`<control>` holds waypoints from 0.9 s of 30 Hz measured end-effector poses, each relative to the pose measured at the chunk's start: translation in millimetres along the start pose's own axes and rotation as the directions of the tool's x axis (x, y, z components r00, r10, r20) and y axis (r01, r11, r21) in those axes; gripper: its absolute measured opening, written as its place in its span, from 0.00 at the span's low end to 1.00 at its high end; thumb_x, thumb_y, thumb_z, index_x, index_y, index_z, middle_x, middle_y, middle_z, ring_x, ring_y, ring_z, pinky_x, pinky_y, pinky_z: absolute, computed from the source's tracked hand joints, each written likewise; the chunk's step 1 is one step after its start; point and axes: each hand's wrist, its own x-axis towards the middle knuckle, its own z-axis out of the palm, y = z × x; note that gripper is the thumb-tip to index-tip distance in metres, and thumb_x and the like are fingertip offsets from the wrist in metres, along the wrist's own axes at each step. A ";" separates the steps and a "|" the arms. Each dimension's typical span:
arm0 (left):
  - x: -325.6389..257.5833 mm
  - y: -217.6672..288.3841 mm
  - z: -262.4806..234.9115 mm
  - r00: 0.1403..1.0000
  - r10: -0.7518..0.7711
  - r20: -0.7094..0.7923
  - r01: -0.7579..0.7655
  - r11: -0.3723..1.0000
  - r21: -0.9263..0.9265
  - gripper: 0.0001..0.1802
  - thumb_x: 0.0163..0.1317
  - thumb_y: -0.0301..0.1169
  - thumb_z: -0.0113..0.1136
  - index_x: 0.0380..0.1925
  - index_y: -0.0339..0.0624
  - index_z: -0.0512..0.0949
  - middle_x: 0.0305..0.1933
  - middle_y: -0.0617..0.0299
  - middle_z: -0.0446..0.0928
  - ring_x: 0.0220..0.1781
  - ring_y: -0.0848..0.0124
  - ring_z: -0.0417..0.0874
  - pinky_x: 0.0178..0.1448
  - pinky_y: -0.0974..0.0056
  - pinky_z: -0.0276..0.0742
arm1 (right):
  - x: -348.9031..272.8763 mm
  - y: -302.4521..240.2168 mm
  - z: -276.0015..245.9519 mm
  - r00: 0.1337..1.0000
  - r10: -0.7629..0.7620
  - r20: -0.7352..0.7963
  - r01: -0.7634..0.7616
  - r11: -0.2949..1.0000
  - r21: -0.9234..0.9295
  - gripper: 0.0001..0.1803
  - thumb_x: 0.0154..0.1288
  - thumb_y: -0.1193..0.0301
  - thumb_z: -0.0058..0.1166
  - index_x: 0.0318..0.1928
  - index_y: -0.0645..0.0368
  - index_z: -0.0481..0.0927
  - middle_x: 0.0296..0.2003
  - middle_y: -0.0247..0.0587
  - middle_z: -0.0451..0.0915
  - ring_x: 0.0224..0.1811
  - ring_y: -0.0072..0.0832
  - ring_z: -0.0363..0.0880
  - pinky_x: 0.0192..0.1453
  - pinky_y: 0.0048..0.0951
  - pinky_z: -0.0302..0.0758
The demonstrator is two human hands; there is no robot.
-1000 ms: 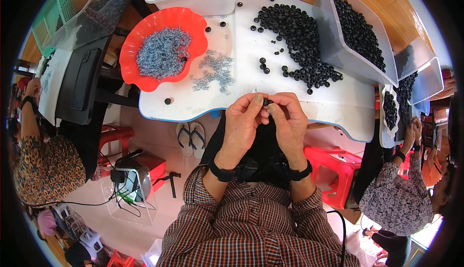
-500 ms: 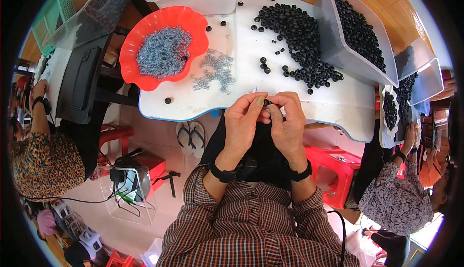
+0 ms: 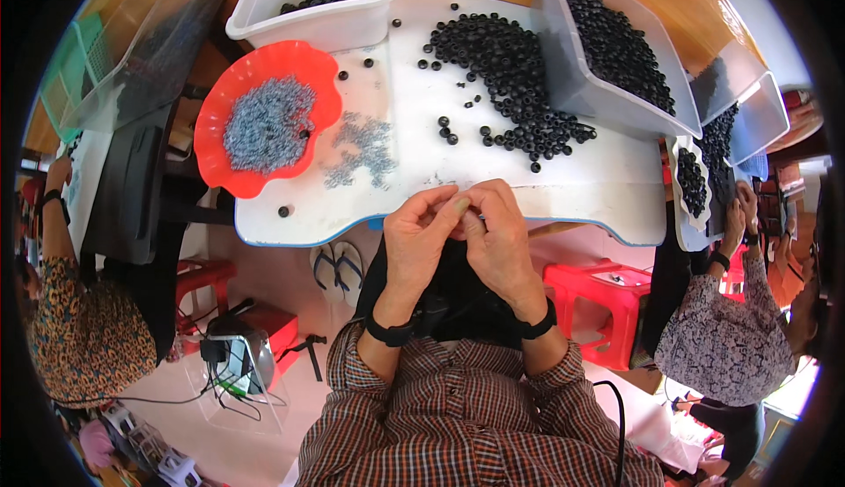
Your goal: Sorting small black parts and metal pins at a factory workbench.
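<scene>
both hands (image 3: 459, 239) together over white table (image 3: 581, 179)

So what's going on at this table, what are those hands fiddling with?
A person in a checked shirt holds both hands together at the near edge of a white table. The left hand and right hand pinch something too small to make out between their fingertips. Ahead lie a loose heap of black beads, a red dish of small grey metal bits, and clear tubs of more beads. Other people sit at either side.
</scene>
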 end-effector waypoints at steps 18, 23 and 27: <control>7.3 1.3 -14.3 0.972 -0.079 0.220 0.180 0.853 -0.490 0.13 0.71 0.30 0.53 0.48 0.31 0.78 0.35 0.55 0.80 0.29 0.77 0.74 0.33 0.70 0.75 | -0.2 27.1 -3.8 0.953 0.282 -0.109 -0.211 0.878 0.430 0.07 0.64 0.83 0.53 0.42 0.65 0.79 0.38 0.38 0.78 0.39 0.21 0.78 0.45 0.23 0.75; 16.4 10.9 -11.6 0.976 -0.086 0.202 0.173 0.867 -0.468 0.14 0.72 0.30 0.52 0.49 0.31 0.78 0.36 0.55 0.80 0.30 0.77 0.74 0.34 0.70 0.74 | 16.4 25.3 2.9 0.976 0.046 -0.213 -0.011 0.986 0.166 0.08 0.60 0.86 0.53 0.39 0.65 0.78 0.35 0.42 0.77 0.36 0.30 0.78 0.40 0.27 0.75; 31.2 29.0 -1.3 0.974 -0.002 0.227 0.109 0.882 -0.458 0.13 0.72 0.30 0.52 0.48 0.31 0.77 0.37 0.56 0.80 0.31 0.79 0.77 0.36 0.72 0.78 | 27.6 35.1 13.1 0.960 -0.099 -0.261 0.116 0.992 0.050 0.08 0.57 0.86 0.53 0.36 0.63 0.78 0.33 0.44 0.76 0.34 0.40 0.77 0.36 0.34 0.75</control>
